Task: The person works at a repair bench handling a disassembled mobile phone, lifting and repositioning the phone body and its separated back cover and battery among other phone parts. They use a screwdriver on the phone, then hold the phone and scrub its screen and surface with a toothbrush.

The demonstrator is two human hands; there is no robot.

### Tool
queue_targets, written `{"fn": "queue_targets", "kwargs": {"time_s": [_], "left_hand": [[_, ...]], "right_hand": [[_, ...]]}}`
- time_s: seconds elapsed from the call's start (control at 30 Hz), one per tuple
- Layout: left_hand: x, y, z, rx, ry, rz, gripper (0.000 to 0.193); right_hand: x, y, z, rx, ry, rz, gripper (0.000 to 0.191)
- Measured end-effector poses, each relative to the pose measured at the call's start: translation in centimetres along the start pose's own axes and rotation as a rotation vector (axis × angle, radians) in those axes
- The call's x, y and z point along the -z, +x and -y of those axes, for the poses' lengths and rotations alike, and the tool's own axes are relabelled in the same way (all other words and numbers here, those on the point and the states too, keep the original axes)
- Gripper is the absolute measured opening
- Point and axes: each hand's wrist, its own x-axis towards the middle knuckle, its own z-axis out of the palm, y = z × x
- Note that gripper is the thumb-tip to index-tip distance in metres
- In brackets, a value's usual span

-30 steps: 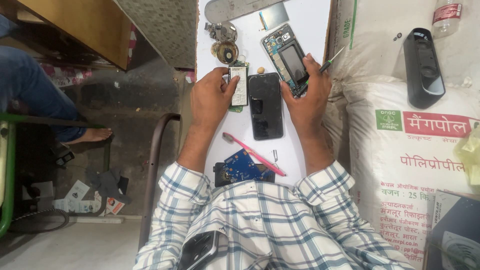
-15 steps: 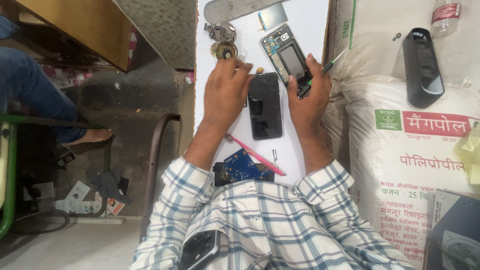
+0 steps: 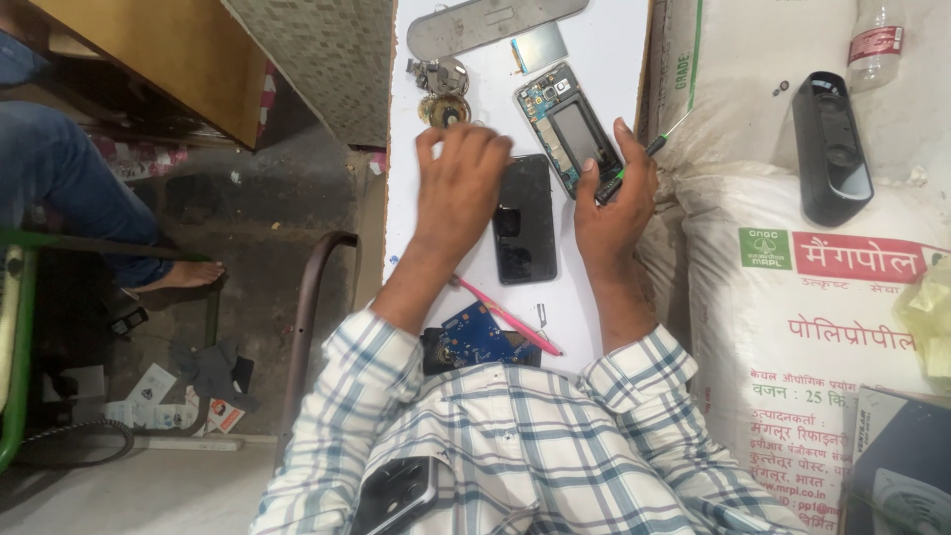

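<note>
Screwdriver (image 3: 644,154) clenched in right hand (image 3: 612,203) | opened phone (image 3: 570,129) touched by fingertips | left hand (image 3: 458,193) released, flat beside black screen (image 3: 523,220)

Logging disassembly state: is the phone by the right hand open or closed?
Open: the phone lies uncovered, its circuit board and inner parts exposed, beside the right hand.

**Packages, labels and screens around the white worktable**

A black phone screen (image 3: 524,219), dark and unlit, lies flat at the table's centre. To the right stand white woven sacks (image 3: 792,327), one bearing a green square label (image 3: 765,249) beside a red banner (image 3: 862,260), with red lettering below. A clear bottle (image 3: 876,40) at top right carries a red label. A dark printed box (image 3: 901,476) sits at lower right.
</note>
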Motion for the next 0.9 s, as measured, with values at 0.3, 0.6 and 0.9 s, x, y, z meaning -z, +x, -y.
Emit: {"fn": "queue_targets", "kwargs": {"time_s": [0.3,0.6,0.9], "left_hand": [[11.9,-7.8,0.5,0.223,0.041,0.603,0.019],[13.2,-14.9,1.0,0.217,-0.025,0.867,0.03],[14.7,-13.3,-0.7,0.217,0.059,0.952,0.048]], "right_hand": [[-0.1,-0.5,-0.8,-0.024,0.019,0.008,0.043],[-0.5,-1.4,-1.7,0.012,0.111,-0.002,0.041],[-0.1,-1.5,-1.0,-0.018,0.151,0.015,0.038]]}}
